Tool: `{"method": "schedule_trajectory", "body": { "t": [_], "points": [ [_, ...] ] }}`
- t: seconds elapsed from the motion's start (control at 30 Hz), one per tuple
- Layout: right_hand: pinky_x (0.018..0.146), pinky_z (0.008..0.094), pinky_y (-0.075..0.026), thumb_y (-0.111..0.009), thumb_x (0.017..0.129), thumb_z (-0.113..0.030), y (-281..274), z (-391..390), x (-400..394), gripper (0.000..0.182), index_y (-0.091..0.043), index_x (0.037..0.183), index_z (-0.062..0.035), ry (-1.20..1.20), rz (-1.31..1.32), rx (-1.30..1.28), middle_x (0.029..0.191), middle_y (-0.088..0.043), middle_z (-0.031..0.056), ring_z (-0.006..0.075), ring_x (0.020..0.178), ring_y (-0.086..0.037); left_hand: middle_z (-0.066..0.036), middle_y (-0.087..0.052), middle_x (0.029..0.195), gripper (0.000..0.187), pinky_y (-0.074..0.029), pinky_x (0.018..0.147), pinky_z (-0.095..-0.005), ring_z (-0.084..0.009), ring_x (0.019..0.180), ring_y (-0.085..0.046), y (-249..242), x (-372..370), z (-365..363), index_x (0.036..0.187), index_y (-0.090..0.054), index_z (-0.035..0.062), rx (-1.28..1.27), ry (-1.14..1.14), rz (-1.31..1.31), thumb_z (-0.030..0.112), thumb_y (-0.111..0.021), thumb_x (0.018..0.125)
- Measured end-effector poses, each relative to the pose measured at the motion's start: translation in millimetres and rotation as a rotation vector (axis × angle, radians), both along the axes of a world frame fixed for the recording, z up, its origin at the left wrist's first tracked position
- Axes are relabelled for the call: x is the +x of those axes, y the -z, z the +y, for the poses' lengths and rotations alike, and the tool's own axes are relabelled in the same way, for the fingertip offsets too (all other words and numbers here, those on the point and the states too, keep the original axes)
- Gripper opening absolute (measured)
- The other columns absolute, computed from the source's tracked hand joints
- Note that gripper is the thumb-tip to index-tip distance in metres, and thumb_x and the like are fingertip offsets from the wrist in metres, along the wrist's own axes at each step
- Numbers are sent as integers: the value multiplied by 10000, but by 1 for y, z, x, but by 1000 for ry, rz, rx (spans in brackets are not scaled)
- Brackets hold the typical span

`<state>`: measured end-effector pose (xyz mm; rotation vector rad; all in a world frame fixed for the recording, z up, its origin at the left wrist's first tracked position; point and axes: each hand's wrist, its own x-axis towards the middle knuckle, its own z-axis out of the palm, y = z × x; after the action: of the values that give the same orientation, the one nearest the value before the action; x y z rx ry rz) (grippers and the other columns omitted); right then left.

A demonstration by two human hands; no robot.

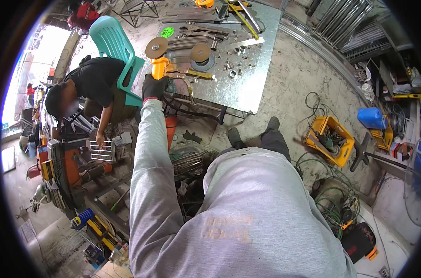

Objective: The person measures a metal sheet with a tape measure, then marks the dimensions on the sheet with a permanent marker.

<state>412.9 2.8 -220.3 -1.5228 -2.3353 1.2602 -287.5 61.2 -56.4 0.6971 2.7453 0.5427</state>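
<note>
My left hand point(155, 86), in a dark glove with a red cuff, reaches to the left corner of the metal table point(247, 95). It is closed on the rear of a yellow angle grinder point(159, 68). A brown disc point(156, 47) shows at the grinder's far end. Nearby on the table lie another brown disc point(200, 53), a grey ring-shaped disc point(203, 63) and a yellow-handled tool point(199, 74). My right hand is out of view.
A co-worker bends beside the green plastic chair point(112, 34), one hand point(100, 140) at a slatted metal piece point(102, 151). Metal strips point(189, 19) and small rings lie across the table. A yellow crate point(329, 139) of tools and cables stands on the floor at right.
</note>
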Motion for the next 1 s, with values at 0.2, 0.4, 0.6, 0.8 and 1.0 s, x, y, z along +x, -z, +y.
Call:
{"method": "schedule_trajectory", "body": {
  "t": [0.2, 0.4, 0.6, 0.8, 1.0],
  "points": [
    [836, 409, -566, -610, 987, -178, -9, -2, -8, 184, -760, 1025, -78, 50, 18, -17, 1036, -759, 103, 297, 947, -705, -247, -767, 1117, 698, -565, 913, -464, -392, 1053, -754, -1, 1, -2, 1226, -658, -39, 15, 14, -6, 468, -846, 784],
    [826, 404, -561, -611, 989, -180, -10, -4, -11, 178, -753, 1023, -78, 95, 34, -35, 1026, -751, 97, 287, 936, -698, -267, -755, 1171, 720, -558, 961, -489, -426, 1101, -737, -6, 3, -2, 1259, -643, -26, 1, 21, -8, 469, -845, 776],
    [816, 399, -555, -612, 992, -181, -12, -5, -13, 172, -747, 1020, -79, 141, 49, -54, 1016, -744, 90, 278, 924, -691, -277, -741, 1216, 741, -549, 998, -502, -446, 1142, -719, 1, -4, -1, 1288, -633, -10, -14, 1, -53, 473, -851, 770],
    [806, 393, -549, -613, 994, -183, -13, -4, -18, 166, -741, 1018, -79, 186, 70, -71, 1007, -737, 83, 268, 913, -684, -239, -760, 1117, 699, -564, 911, -470, -390, 1032, -744, 5, -5, -2, 1239, -646, -17, -3, 12, -28, 470, -852, 783],
    [796, 388, -544, -615, 997, -185, -14, -4, -23, 161, -734, 1016, -79, 230, 91, -90, 997, -729, 76, 259, 901, -676, -233, -766, 1097, 691, -567, 900, -471, -388, 1012, -749, 0, -2, -2, 1228, -649, -25, 3, 16, -30, 459, -850, 779]
  ]
}}
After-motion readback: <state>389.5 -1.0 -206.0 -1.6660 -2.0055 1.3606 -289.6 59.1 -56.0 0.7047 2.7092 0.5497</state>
